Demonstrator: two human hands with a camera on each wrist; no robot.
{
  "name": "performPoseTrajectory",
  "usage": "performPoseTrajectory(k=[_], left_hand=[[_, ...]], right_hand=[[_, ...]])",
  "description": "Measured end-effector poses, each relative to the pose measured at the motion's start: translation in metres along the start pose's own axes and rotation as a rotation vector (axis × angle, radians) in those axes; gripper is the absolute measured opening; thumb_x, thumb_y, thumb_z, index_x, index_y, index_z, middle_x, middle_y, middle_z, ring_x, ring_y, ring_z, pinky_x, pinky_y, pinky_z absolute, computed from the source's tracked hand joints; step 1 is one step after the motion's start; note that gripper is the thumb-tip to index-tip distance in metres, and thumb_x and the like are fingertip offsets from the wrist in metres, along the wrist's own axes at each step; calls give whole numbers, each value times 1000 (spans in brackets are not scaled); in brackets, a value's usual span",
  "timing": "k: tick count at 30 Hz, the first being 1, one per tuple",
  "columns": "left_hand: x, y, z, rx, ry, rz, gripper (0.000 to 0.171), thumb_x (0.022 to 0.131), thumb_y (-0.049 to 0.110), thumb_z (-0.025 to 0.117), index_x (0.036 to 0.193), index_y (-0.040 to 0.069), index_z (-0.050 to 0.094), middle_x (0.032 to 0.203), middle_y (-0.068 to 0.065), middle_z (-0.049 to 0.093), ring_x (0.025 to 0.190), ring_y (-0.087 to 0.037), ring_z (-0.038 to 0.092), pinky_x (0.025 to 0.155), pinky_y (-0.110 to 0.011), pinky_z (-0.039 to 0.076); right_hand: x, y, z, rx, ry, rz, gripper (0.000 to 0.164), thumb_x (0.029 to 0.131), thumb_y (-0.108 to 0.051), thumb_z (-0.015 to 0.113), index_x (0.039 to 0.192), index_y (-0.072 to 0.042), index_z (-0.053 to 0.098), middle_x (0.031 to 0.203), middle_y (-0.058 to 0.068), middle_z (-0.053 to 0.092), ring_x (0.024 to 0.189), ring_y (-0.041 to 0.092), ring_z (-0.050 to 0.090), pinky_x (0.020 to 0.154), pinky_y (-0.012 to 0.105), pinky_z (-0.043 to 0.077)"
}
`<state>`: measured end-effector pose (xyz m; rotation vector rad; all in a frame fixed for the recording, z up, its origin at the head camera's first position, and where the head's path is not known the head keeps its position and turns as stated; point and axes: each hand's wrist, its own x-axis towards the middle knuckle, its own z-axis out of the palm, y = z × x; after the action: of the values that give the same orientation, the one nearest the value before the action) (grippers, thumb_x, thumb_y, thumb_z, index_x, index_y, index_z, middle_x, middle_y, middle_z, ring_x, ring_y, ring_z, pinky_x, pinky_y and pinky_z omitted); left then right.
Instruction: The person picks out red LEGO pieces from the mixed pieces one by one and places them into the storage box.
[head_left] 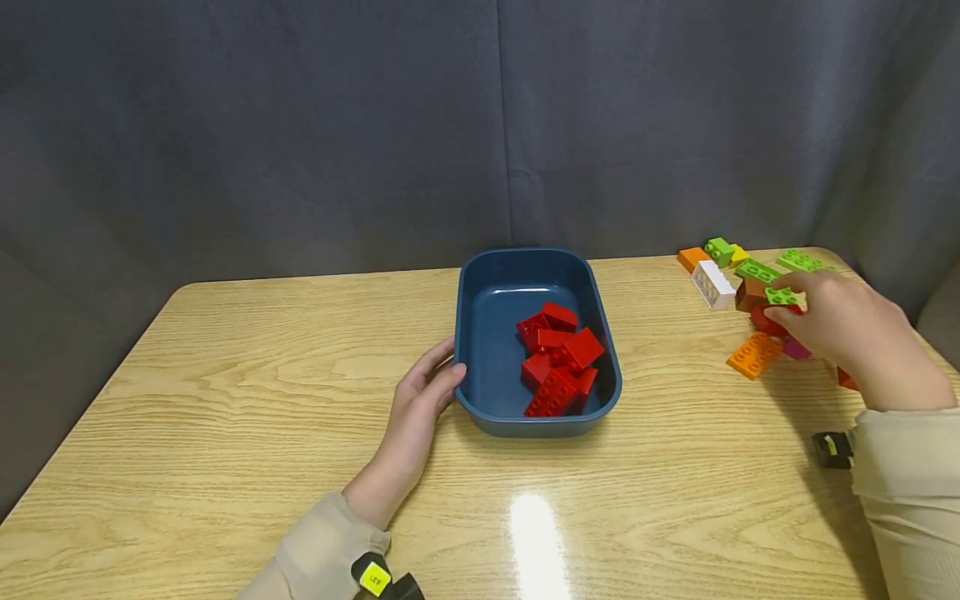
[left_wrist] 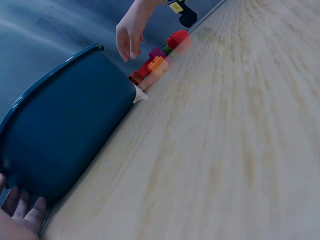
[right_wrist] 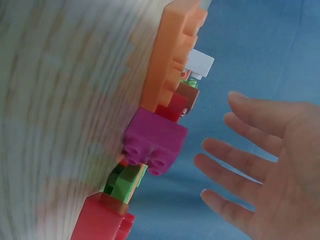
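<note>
A dark blue plastic bin (head_left: 537, 427) holds several red toy bricks (head_left: 577, 350), heaped at its near right. My left hand (head_left: 423, 400) holds the bin's left side, thumb at the rim and fingers along the outer wall, also seen low in the left wrist view. Over a group of mixed bricks at the right is my right hand (head_left: 847, 321), its fingers spread and holding nothing in the right wrist view. Close below its fingertips lie a red brick (head_left: 763, 320) and a green brick (head_left: 780, 296). A purple brick (right_wrist: 155, 137) and an orange brick (head_left: 754, 355) are near them.
Behind those are a white brick (head_left: 712, 286), a brown brick (head_left: 750, 293) and several orange, green and yellow bricks. Another red brick (head_left: 846, 379) is partly hidden by the right wrist. A dark grey curtain (head_left: 375, 133) hangs behind the wooden table (head_left: 247, 400).
</note>
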<state>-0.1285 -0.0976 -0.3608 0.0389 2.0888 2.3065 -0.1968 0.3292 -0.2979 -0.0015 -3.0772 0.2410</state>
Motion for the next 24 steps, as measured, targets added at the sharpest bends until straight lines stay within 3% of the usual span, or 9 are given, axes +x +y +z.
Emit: performPoseTrajectory(k=[16, 24], left_hand=[[0, -1, 0, 0, 5, -1, 48, 92, 21, 53, 138, 10, 45, 142, -14, 49, 127, -21, 47, 109, -45, 38], [0, -1, -1, 11, -3, 1, 48, 92, 23, 53, 138, 12, 45, 142, -13, 49, 127, -21, 47, 109, -45, 37]], right_hand=[[4, 9, 5, -16, -90, -31, 55, 84, -30, 64, 125, 5, 50, 116, 40, 51, 97, 49, 47, 83, 69, 40], [9, 8, 3, -1, -215, -37, 64, 85, -36, 63, 130, 5, 45, 110, 38, 54, 89, 44, 49, 69, 59, 46]])
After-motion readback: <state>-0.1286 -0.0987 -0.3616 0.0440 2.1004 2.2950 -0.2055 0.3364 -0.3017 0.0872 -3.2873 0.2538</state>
